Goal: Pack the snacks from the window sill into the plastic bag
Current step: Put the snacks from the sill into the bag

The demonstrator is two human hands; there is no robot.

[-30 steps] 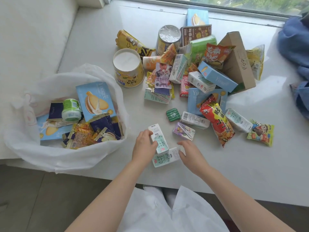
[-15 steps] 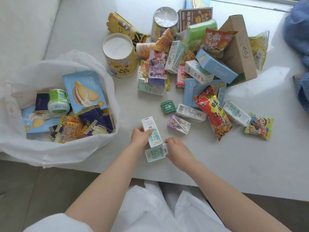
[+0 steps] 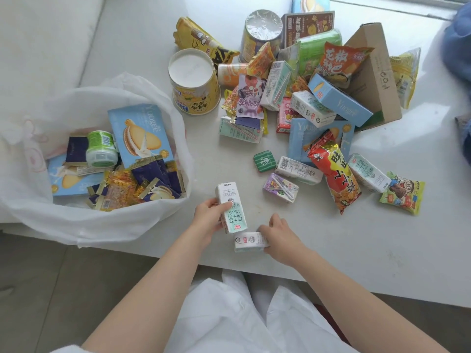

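Note:
My left hand [image 3: 207, 217] grips a white and mint milk carton [image 3: 232, 208] near the front edge of the white window sill [image 3: 356, 238]. Just right of it, my right hand [image 3: 279, 233] holds a second small milk carton [image 3: 249, 242] lying on its side. The white plastic bag [image 3: 84, 225] sits open at the left, with a blue biscuit box [image 3: 140, 136], a green-lidded jar [image 3: 100, 149] and several wrapped snacks inside. A pile of snacks [image 3: 305, 98] covers the sill behind my hands.
In the pile are a yellow tub [image 3: 195, 82], a red snack bag [image 3: 336, 174], a green tin [image 3: 265, 161], a purple drink carton [image 3: 280, 187] and a cardboard box [image 3: 377, 72]. Blue cloth [image 3: 458, 47] lies at the right edge. The floor shows below the sill.
My left hand has closed round the upright milk carton and tipped it up. My right hand has drawn the second carton closer to the sill's front edge.

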